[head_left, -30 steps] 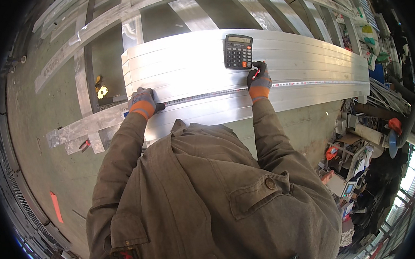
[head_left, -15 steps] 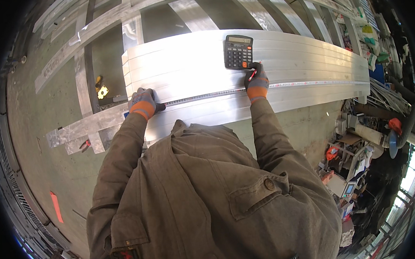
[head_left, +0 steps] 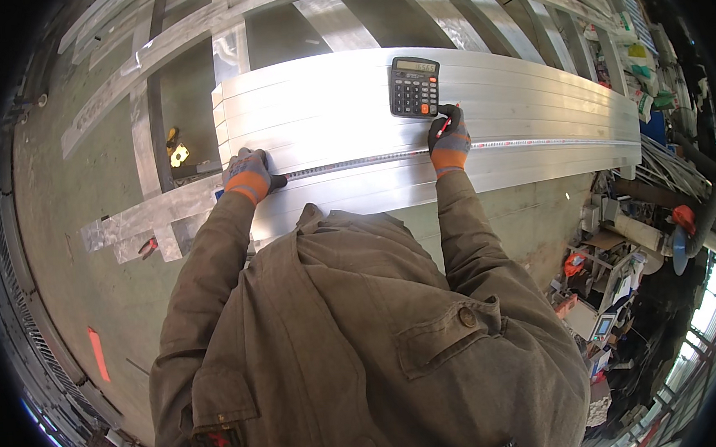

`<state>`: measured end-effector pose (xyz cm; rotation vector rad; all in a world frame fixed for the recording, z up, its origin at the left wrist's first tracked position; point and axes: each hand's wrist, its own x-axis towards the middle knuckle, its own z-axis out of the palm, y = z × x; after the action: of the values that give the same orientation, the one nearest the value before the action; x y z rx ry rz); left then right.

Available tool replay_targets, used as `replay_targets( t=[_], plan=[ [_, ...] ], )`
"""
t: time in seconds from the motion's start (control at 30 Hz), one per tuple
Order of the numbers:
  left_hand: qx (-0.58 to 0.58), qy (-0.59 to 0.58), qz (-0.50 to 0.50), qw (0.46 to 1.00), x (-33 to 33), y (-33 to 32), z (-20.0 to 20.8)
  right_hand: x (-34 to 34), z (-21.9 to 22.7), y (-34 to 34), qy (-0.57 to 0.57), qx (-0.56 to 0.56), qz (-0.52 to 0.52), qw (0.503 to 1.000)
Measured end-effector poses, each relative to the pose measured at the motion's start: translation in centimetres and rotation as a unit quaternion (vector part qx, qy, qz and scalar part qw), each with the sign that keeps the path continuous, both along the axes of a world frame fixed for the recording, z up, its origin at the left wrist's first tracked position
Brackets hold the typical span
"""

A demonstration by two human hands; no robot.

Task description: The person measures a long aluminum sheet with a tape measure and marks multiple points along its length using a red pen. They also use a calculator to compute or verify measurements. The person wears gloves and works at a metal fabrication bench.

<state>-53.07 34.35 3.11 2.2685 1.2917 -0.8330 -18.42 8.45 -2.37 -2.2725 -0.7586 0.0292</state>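
A stack of shiny aluminium profiles (head_left: 325, 90) lies side by side across the frame. A steel tape measure (head_left: 354, 165) is stretched along them, running from my left hand far to the right. My left hand (head_left: 247, 174), in a grey and orange glove, is closed on the tape near the profiles' left ends; its grip is partly hidden. My right hand (head_left: 451, 142), gloved alike, pinches a slim red pen (head_left: 444, 126) just above the tape. Its fingertips are at the lower right corner of a black desktop calculator (head_left: 410, 97), which lies on the profiles.
Beneath the profiles runs a frame of metal beams (head_left: 144, 138) with gaps showing the floor. A yellow tool (head_left: 178, 155) lies in one gap, and red-handled pliers (head_left: 148, 248) lie on a beam at left. Cluttered boxes and equipment (head_left: 600, 291) stand at right.
My right hand has shifted slightly to the right beside the calculator, still with the pen. The figures on the calculator's display look different. My left hand stays in place on the tape.
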Motion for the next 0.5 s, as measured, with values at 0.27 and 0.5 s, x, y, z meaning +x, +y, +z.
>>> replay_targets(
  t=[0.27,0.5],
  plan=[
    [-0.011,0.007,-0.001,1.0,-0.06,0.17,-0.35,0.25,-1.01,0.34,-0.053,0.027,0.007,0.998],
    [-0.008,0.013,-0.004,1.0,-0.07,0.25,-0.8,0.17,-0.64,0.34,-0.053,0.036,0.013,0.998]
  ],
)
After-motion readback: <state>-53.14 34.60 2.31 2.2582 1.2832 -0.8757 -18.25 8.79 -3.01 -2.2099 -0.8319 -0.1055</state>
